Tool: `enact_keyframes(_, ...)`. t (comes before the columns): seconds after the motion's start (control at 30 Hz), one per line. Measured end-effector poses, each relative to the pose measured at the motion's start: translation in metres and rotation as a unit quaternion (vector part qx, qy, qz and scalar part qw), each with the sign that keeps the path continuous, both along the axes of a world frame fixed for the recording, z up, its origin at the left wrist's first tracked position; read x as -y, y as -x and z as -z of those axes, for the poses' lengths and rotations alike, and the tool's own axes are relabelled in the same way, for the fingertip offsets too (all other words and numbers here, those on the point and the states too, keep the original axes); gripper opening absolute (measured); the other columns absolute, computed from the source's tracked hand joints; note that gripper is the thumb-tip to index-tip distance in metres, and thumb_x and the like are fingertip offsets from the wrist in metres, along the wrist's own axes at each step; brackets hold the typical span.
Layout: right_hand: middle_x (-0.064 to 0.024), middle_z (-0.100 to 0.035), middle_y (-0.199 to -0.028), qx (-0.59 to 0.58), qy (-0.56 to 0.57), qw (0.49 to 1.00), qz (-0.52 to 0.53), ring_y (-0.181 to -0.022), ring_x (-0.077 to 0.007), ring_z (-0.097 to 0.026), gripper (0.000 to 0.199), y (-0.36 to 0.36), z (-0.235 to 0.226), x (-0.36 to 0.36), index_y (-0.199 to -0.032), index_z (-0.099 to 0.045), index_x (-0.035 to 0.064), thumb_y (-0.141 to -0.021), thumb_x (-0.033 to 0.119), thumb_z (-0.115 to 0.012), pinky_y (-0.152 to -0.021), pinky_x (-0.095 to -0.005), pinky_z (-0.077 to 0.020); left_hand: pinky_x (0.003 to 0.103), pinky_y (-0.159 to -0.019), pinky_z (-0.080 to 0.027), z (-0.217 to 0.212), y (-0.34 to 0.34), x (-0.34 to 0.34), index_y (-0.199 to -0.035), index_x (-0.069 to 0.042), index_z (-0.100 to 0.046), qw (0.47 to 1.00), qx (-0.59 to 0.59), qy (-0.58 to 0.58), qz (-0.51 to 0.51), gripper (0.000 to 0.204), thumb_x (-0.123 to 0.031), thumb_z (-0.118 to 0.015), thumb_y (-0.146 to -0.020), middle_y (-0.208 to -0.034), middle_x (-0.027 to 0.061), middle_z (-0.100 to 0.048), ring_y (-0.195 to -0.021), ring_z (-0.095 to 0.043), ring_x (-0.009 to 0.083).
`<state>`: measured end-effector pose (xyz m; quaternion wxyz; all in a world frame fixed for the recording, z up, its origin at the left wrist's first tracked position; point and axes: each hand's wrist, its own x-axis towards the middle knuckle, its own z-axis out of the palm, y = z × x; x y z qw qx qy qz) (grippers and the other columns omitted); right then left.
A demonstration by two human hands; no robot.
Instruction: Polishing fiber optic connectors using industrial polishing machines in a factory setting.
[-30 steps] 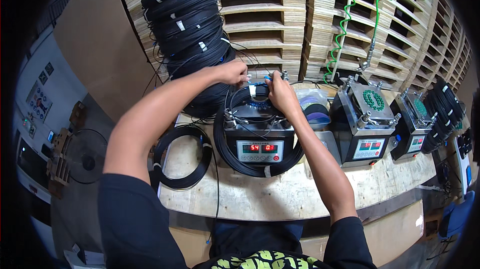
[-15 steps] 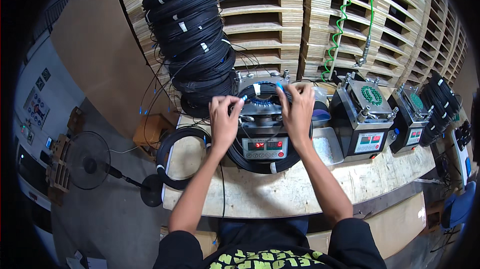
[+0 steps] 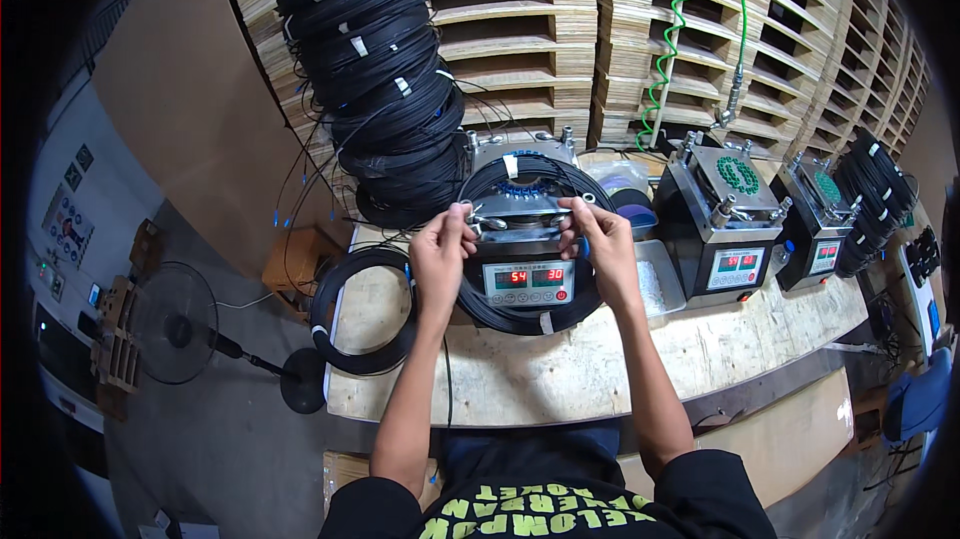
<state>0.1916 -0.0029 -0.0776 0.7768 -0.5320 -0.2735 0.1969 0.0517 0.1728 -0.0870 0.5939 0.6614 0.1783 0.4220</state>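
Has L hand (image 3: pixel 438 251) at front-left corner of machine (image 3: pixel 528 284), R hand (image 3: pixel 605 244) at front-right, equally near, both w/ fingers bent by corner posts (image 3: pixel 588 199); cannot tell if gripping. Has top plate (image 3: pixel 520 207) crosswise betw. them, black cable coil (image 3: pixel 500 319) looped around machine.

Single head-worn fisheye view from above near edge of plywood tabletop (image 3: pixel 540 379), close, facing down, forward past far edge to wooden pallets (image 3: pixel 572 39).
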Motion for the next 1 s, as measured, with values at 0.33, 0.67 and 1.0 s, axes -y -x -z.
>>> enact_keyframes(0.33, 0.0014, -0.061, -0.078, 0.124, 0.080, 0.985, 0.083, -0.065, -0.0047, -0.049, 0.027, -0.052, 0.022, 0.035, -0.124, -0.066, 0.0001, -0.099, 0.009, -0.060, -0.055, -0.0206, -0.0375, 0.020, -0.051, -0.031, 0.017, 0.014, -0.029, -0.124, -0.007, -0.069, 0.998, -0.024, -0.050, -0.010, 0.027, -0.019, -0.058, -0.103, -0.067, -0.0083, -0.046, -0.056, -0.038, 0.0019)
enact_keyframes(0.67, -0.0101, -0.056, -0.105, 0.286, 0.177, 0.906, 0.255, -0.081, -0.0154, -0.052, 0.034, -0.041, 0.081, 0.046, -0.132, -0.067, 0.0183, -0.099, 0.012, -0.059, -0.067, -0.0285, -0.0431, 0.030, -0.080, -0.046, 0.057, 0.020, -0.021, -0.131, -0.012, -0.066, 0.954, -0.101, -0.238, -0.155, 0.031, -0.016, -0.056, -0.102, -0.111, 0.0105, -0.054, -0.083, -0.053, 0.0177)
enact_keyframes(1.0, -0.0256, -0.061, -0.131, 0.326, 0.224, 0.890, 0.227, -0.114, -0.0408, -0.064, 0.073, -0.013, 0.096, 0.045, -0.158, -0.025, 0.0212, -0.095, 0.022, -0.064, -0.091, -0.0417, -0.0520, 0.039, -0.119, -0.025, 0.079, 0.016, -0.004, -0.154, -0.004, -0.032, 0.970, -0.060, -0.226, -0.065, 0.053, -0.023, -0.045, -0.106, -0.156, 0.0201, -0.037, -0.146, -0.034, 0.0330)
